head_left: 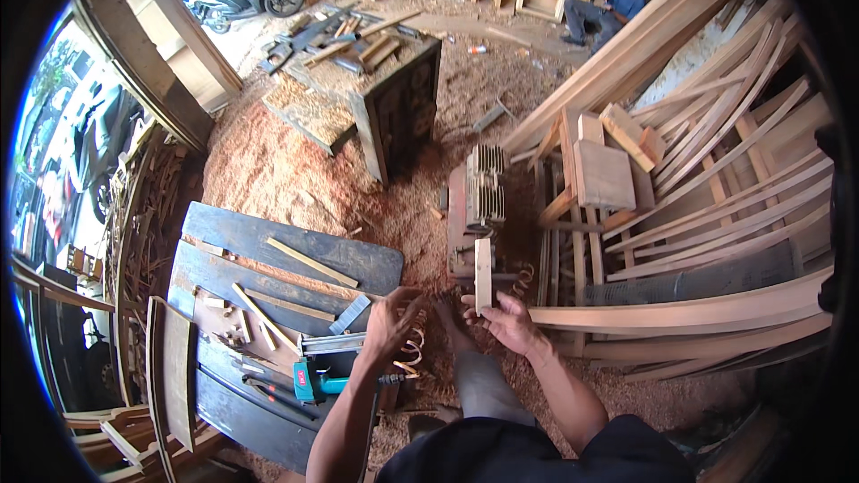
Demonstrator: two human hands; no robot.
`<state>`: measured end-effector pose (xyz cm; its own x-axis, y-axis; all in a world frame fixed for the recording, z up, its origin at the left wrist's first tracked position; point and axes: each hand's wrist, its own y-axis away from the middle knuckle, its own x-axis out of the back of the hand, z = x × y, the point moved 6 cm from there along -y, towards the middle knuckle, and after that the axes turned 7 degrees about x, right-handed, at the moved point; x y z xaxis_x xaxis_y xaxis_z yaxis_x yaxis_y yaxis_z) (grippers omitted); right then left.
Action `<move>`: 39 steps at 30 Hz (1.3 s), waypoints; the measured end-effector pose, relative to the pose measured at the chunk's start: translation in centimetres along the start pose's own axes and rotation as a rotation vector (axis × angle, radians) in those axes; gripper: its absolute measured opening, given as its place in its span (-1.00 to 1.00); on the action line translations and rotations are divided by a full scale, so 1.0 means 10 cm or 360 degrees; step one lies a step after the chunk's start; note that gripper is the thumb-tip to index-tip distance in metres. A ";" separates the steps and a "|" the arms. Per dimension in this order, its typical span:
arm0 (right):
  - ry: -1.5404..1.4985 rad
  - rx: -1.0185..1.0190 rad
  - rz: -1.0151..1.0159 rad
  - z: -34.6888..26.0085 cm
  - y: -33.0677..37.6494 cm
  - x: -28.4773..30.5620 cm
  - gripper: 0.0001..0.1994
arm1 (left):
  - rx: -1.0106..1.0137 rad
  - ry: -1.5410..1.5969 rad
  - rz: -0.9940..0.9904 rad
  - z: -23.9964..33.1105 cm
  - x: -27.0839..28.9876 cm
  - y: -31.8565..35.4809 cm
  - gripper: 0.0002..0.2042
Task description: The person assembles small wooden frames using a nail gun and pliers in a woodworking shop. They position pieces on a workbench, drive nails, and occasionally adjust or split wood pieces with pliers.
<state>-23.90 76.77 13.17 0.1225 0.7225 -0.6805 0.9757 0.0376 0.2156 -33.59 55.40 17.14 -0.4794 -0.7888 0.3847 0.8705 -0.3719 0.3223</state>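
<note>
Fingers of right hand (512, 322) pinch flat wood block (483, 275) (pale, rectangular).

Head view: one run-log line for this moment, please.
right hand: holds wood block upright | left hand: open, near wood shavings

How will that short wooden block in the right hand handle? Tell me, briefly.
The wooden block looks like a short, thick offcut, so it is probably stiff and will not flex. The right hand alone holds it upright by its lower end, so it seems light. Its flat faces suggest it won't roll, though stood on end it could tip.
</note>
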 end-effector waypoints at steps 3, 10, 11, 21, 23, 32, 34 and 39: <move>0.0064 -0.0017 -0.0044 -0.06 -0.01 -0.23 -0.55 | 0.0150 0.0476 -0.0032 -0.03 -0.07 0.03 -0.61; 0.1943 0.0414 -0.0256 -0.02 -0.42 -0.75 -0.37 | 0.0319 0.1095 0.0241 -0.29 -0.26 -0.20 -0.47; 0.2036 0.0335 -0.0262 0.05 -0.53 -0.80 -0.34 | 0.0494 0.1208 0.0312 -0.42 -0.23 -0.19 -0.47; 0.1145 -0.0361 -0.0915 1.07 -1.51 -1.68 -0.48 | 0.0463 0.1930 0.1182 -1.18 0.89 0.23 -0.62; 0.1279 -0.0335 -0.1116 1.23 -1.58 -1.96 -0.50 | 0.0537 0.1958 0.1287 -1.28 1.15 0.41 -0.66; 0.1353 -0.0367 -0.1421 1.76 -1.30 -2.56 -0.57 | 0.0517 0.2272 0.1000 -1.79 1.48 1.04 -0.78; 0.1417 -0.0245 -0.1468 1.72 -1.14 -2.63 -0.55 | 0.0444 0.2305 0.0944 -1.88 1.43 1.13 -0.78; 0.1654 0.1135 -0.1279 1.37 -0.92 -2.94 -0.71 | 0.0622 0.2462 0.0927 -2.08 1.41 0.99 -0.79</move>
<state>-34.00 45.73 21.61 -0.3576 0.8403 0.4074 0.6366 0.5385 -0.5520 -29.46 30.41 7.77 0.6250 -0.5594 -0.5445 0.6883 0.0657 0.7225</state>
